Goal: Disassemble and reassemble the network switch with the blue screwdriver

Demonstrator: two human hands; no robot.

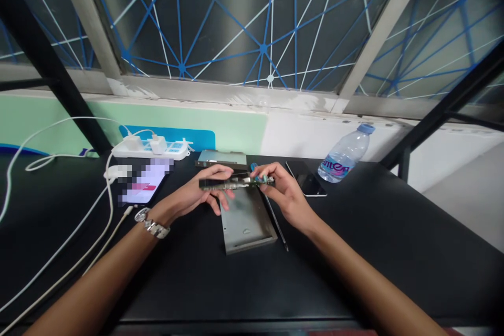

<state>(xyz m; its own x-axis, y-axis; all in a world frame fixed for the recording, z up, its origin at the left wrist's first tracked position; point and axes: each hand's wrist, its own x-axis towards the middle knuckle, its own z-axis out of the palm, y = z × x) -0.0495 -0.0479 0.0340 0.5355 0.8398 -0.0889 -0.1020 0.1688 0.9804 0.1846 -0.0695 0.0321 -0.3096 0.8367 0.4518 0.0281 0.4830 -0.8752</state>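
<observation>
Both hands hold a dark circuit board (pixel 232 184), seen nearly edge-on, above a grey metal case (pixel 248 220) on the black table. My left hand (pixel 208 186), with a metal watch on the wrist, grips the board's left end, thumb above and fingers below. At the right end, my right hand (pixel 285 189) pinches the board between thumb and fingers, near small light-coloured parts. A long screwdriver (pixel 277 223) lies along the case's right side. Behind the board, another metal piece (pixel 222 158) rests near the wall.
On the left of the black table (pixel 189 283) are a lit phone (pixel 147 184), a white power strip (pixel 173 150) and white cables. A dark phone (pixel 306 179) and a water bottle (pixel 344 157) are at the back right. Black frame legs stand on both sides.
</observation>
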